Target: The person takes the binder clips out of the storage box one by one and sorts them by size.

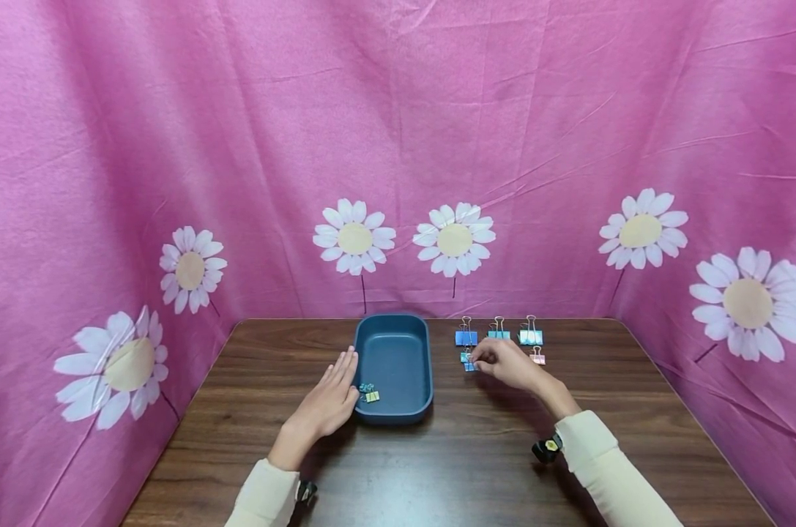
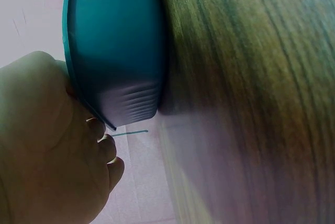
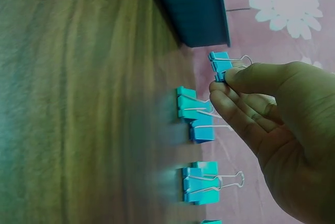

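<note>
In the head view my left hand (image 1: 328, 395) lies along the left side of a dark blue-teal tray (image 1: 427, 366), fingers extended against its rim. The left wrist view shows that hand (image 2: 47, 140) beside the tray's outer wall (image 2: 118, 35). Two small binder clips, one yellow (image 1: 372, 397) and one teal (image 1: 366, 387), lie inside the tray at its near left. My right hand (image 1: 510, 364) pinches a small blue binder clip (image 3: 220, 62) between thumb and fingertips, in front of the large blue binder clip (image 1: 466, 338). Other binder clips (image 3: 201, 182) stand below that hand in the right wrist view.
Along the table's back edge stand two more large binder clips, one teal (image 1: 499, 335) and one light blue (image 1: 531, 337). A small pink binder clip (image 1: 537, 359) sits right of my right hand. Pink flowered cloth (image 1: 398, 146) hangs behind the wooden table (image 1: 398, 476).
</note>
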`<state>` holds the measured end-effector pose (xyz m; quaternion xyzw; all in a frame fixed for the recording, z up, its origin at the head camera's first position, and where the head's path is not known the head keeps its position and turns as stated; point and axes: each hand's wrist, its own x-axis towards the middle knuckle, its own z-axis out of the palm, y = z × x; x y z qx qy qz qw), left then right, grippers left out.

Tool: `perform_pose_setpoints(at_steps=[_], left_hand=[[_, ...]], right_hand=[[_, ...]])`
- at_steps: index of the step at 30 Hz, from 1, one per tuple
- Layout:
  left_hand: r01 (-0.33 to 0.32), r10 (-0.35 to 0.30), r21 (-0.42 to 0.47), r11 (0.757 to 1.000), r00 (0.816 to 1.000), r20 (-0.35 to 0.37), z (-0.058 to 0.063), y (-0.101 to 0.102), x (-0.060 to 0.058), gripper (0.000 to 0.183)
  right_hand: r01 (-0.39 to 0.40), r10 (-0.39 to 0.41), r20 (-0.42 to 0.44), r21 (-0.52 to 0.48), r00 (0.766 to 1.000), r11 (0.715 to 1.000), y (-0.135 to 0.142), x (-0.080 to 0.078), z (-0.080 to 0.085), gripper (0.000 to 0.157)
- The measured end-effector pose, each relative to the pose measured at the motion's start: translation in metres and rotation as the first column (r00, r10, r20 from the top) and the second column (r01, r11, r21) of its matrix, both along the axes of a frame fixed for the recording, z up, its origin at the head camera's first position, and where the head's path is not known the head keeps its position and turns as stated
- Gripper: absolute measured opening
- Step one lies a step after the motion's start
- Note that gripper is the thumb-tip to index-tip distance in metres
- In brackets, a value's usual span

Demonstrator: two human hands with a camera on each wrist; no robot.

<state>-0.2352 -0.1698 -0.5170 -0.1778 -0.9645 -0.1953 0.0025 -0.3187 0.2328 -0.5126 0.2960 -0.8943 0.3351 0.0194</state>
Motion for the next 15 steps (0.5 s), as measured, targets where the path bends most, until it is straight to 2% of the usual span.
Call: perform_pose_setpoints(at_steps=[15], left_hand=[[0.005, -0.005, 0.002, 1.0, 1.0, 0.004, 0.001, 0.001, 0.001, 0.065]], right_hand=[[0.009, -0.01, 0.037, 0.02, 0.999, 1.0, 0.001, 0.004, -0.021, 0.012]])
